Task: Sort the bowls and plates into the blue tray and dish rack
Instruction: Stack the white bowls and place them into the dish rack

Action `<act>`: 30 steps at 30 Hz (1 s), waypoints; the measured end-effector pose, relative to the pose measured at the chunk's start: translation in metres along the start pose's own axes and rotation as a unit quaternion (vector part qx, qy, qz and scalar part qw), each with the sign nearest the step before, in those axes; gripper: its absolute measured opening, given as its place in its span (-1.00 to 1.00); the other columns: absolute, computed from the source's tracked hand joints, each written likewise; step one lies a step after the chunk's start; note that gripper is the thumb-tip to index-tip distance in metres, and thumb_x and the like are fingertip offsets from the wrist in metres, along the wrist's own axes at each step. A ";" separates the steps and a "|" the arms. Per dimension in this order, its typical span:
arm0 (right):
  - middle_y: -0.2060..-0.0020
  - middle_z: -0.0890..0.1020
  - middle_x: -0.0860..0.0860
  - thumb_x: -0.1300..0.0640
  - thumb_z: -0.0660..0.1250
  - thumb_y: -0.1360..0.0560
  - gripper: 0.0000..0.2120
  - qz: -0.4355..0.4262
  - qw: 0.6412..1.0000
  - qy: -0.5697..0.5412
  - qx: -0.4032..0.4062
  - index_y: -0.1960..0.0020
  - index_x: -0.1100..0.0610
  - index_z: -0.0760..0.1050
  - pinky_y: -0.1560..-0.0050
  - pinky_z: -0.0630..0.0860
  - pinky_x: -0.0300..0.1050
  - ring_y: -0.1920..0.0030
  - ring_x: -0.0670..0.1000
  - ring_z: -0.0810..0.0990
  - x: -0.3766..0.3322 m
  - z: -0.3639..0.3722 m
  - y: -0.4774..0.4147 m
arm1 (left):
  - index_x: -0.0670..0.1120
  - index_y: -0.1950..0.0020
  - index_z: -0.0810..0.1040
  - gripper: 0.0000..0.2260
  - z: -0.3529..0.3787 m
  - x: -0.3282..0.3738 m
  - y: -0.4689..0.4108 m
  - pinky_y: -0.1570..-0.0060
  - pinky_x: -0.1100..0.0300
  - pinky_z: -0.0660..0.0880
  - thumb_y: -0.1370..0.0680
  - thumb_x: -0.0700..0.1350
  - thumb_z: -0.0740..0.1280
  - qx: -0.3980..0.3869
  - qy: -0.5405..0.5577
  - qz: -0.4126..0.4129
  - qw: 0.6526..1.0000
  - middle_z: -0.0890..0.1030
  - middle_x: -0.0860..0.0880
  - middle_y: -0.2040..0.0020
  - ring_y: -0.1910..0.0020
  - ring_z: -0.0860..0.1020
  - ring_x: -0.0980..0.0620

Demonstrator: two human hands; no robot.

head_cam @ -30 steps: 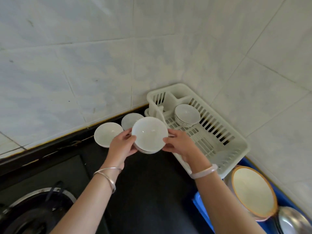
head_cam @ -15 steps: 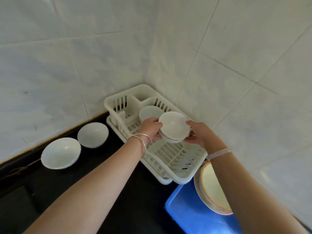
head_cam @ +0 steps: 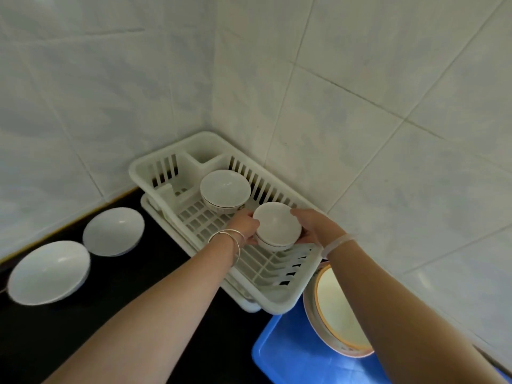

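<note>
Both hands are in the white dish rack (head_cam: 277, 296), which sits on a black counter (head_cam: 133, 306) in the corner of the tiled wall (head_cam: 388, 106).

Left hand (head_cam: 245, 228) and right hand (head_cam: 313, 227) cup a small white bowl (head_cam: 275, 223) between them, one on each side, fingers curled round its wall. A second rim shows beneath it, so it may be two bowls nested; cannot tell. It is low over the rack's slotted floor, mid-rack. Whether it touches the floor, cannot tell.

Another bowl (head_cam: 225, 189) stands upright in the rack just behind, apart from the held one.

Thin bangles (head_cam: 228, 236) on the left wrist, a pale bracelet (head_cam: 336, 242) on the right.

On the counter left of the rack are two shallow white dishes — the nearer dish (head_cam: 113, 231) and the farther dish (head_cam: 48, 271), not touching.

The blue tray (head_cam: 288, 356) lies just beside the rack's near end. An orange-rimmed plate (head_cam: 336, 311) leans tilted in it, partly behind the right forearm.
</note>
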State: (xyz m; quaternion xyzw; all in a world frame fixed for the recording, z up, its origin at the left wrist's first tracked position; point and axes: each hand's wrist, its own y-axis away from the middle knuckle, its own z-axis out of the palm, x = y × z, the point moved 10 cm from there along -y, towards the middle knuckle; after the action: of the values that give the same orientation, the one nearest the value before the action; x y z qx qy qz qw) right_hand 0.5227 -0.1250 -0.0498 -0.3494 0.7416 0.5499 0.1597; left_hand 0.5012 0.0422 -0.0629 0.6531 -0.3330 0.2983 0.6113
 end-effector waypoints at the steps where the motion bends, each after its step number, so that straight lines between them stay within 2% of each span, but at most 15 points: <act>1: -0.26 0.48 0.25 -0.02 0.22 -0.57 -0.51 0.001 1.000 0.004 0.002 -0.41 0.19 0.27 -0.10 0.55 0.17 -0.19 0.27 0.52 0.001 0.001 -0.001 | -0.16 -0.30 0.41 -0.63 -0.001 -0.002 -0.001 0.07 -0.12 0.58 -0.51 -0.34 0.13 0.002 -0.007 -0.001 1.000 0.49 -0.22 -0.25 -0.14 0.53 -0.27; 5: -0.25 0.49 0.21 -0.04 0.22 -0.57 -0.51 -0.005 0.999 0.029 0.015 -0.40 0.18 0.28 -0.07 0.57 0.13 -0.18 0.24 0.53 0.001 0.003 -0.003 | -0.18 -0.27 0.41 -0.66 -0.002 -0.007 -0.005 0.06 -0.12 0.58 -0.52 -0.34 0.12 0.002 -0.023 0.001 1.000 0.51 -0.23 -0.22 -0.11 0.54 -0.28; 8: -0.26 0.49 0.22 -0.01 0.19 -0.58 -0.53 -0.025 0.998 0.057 0.022 -0.40 0.21 0.28 -0.14 0.54 0.17 -0.18 0.25 0.52 -0.004 0.002 -0.003 | -0.17 -0.30 0.39 -0.65 -0.002 -0.008 -0.007 0.08 -0.06 0.57 -0.52 -0.34 0.13 -0.010 -0.012 0.000 1.000 0.50 -0.23 -0.24 -0.16 0.53 -0.26; 13: -0.22 0.52 0.22 -0.02 0.16 -0.59 -0.55 -0.044 0.996 0.071 0.043 -0.37 0.22 0.31 -0.17 0.52 0.15 -0.16 0.24 0.53 -0.007 -0.001 -0.002 | -0.19 -0.36 0.36 -0.63 -0.001 -0.009 -0.004 -0.03 -0.06 0.53 -0.55 -0.34 0.12 -0.035 0.017 0.003 0.999 0.46 -0.26 -0.29 -0.25 0.47 -0.25; 18: -0.08 0.59 0.28 -0.04 -0.02 -0.64 -0.53 -0.131 0.963 0.215 0.093 -0.28 0.29 0.41 -0.17 0.50 0.15 -0.07 0.26 0.58 -0.023 -0.001 0.012 | -0.20 -0.32 0.43 -0.69 -0.003 0.001 0.001 -0.13 -0.04 0.49 -0.58 -0.23 0.15 -0.034 -0.063 0.039 0.997 0.51 -0.25 -0.25 -0.17 0.50 -0.18; 20: -0.07 0.59 0.26 -0.04 -0.06 -0.64 -0.51 -0.164 0.945 0.261 0.115 -0.26 0.29 0.43 -0.13 0.48 0.01 -0.06 0.24 0.58 -0.028 0.000 0.021 | -0.21 -0.29 0.46 -0.69 -0.007 0.004 0.004 -0.13 -0.04 0.49 -0.58 -0.21 0.14 -0.030 -0.078 0.052 0.995 0.53 -0.24 -0.21 -0.11 0.51 -0.16; 22: -0.09 0.59 0.26 -0.05 -0.07 -0.64 -0.48 -0.182 0.930 0.285 0.146 -0.21 0.31 0.46 -0.01 0.37 -0.11 -0.10 0.22 0.56 -0.031 -0.004 0.031 | -0.22 -0.22 0.51 -0.72 -0.011 0.007 0.009 -0.11 -0.01 0.49 -0.58 -0.19 0.14 -0.025 -0.101 0.070 0.992 0.55 -0.21 -0.11 -0.04 0.50 -0.13; 25: -0.09 0.59 0.28 -0.07 -0.07 -0.64 -0.47 -0.216 0.919 0.278 0.175 -0.17 0.32 0.48 0.00 0.38 -0.04 -0.10 0.24 0.54 -0.038 -0.006 0.051 | -0.15 -0.03 0.51 -0.83 -0.022 0.015 0.021 -0.06 0.02 0.47 -0.58 -0.17 0.15 -0.010 -0.110 0.103 0.989 0.49 -0.16 0.08 0.07 0.45 -0.06; 28: -0.12 0.58 0.26 -0.08 -0.10 -0.65 -0.45 -0.248 0.925 0.243 0.157 -0.21 0.29 0.49 -0.01 0.34 -0.07 -0.13 0.22 0.53 -0.046 0.007 0.072 | -0.07 0.01 0.54 -0.82 -0.044 0.026 0.045 0.16 0.14 0.43 -0.59 -0.08 0.16 0.024 -0.114 0.151 0.982 0.53 -0.08 0.22 0.14 0.46 -0.02; 30: -0.11 0.59 0.23 -0.12 -0.10 -0.64 -0.42 -0.272 0.928 0.217 0.138 -0.18 0.28 0.51 -0.03 0.36 -0.05 -0.11 0.21 0.53 -0.053 0.024 0.087 | -0.04 -0.14 0.55 -0.77 -0.065 0.028 0.064 0.04 0.12 0.49 -0.59 -0.04 0.16 0.047 -0.104 0.175 0.978 0.62 -0.09 0.05 0.05 0.55 -0.05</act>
State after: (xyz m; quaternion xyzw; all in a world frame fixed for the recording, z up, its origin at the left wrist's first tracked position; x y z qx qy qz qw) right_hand 0.4964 -0.0717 0.0359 -0.6228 0.7032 0.2889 0.1847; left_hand 0.4684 0.1026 0.0029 0.6398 -0.4896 0.3465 0.4805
